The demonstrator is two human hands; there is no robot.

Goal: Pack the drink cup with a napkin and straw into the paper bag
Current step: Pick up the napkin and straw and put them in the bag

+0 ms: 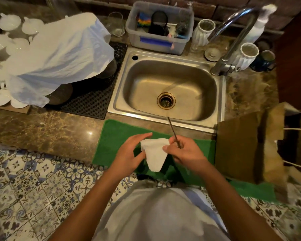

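Note:
A white napkin [155,153] hangs between my two hands above a green mat [116,136] at the counter's front edge. My right hand [182,152] pinches the napkin's upper right corner and also grips a thin dark straw [172,129] that points up toward the sink. My left hand [130,153] has its fingers spread against the napkin's left side. A brown paper bag [241,145] stands open at the right, with white cord handles. No drink cup is visible; the bag's inside is dark.
A steel sink [163,84] with a tall faucet [233,40] lies behind the mat. A cloth-covered dish pile [59,49] and a black drain mat [94,101] fill the left. A plastic bin [158,28], white ribbed cups and glasses line the back wall.

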